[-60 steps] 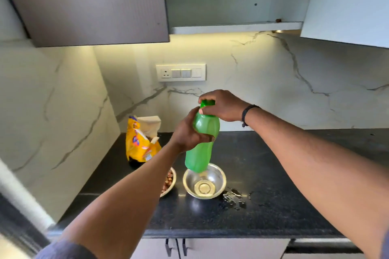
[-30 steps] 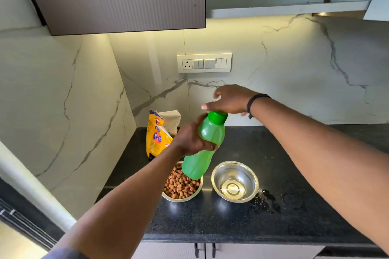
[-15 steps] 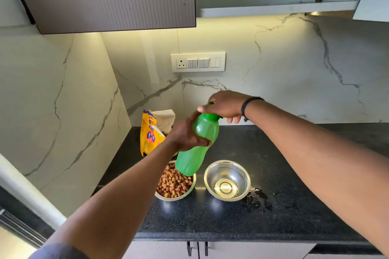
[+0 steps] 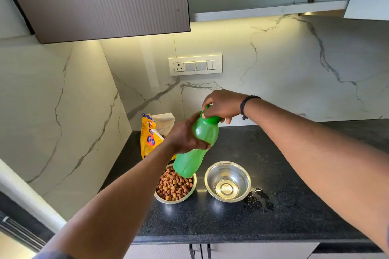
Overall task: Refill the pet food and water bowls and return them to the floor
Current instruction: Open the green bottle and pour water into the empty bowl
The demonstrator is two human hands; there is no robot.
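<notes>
My left hand (image 4: 185,135) grips a green water bottle (image 4: 194,153) by its upper body and holds it tilted above the counter. My right hand (image 4: 223,104) grips the bottle's green cap (image 4: 211,119) from above. Below the bottle, a steel bowl (image 4: 161,196) full of brown kibble sits on the black counter. To its right stands a second steel bowl (image 4: 228,182) with a little water in the bottom.
A yellow pet food bag (image 4: 150,135) stands open at the back left corner. Spilled water (image 4: 260,198) wets the black counter (image 4: 294,174) right of the water bowl. Marble walls close the left and back. Wall cabinets (image 4: 94,0) hang overhead, with a switch panel (image 4: 195,65) behind.
My right hand lifted off the cap a second ago and has come back down onto it. The bottle stays in my left hand, above the kibble bowl.
</notes>
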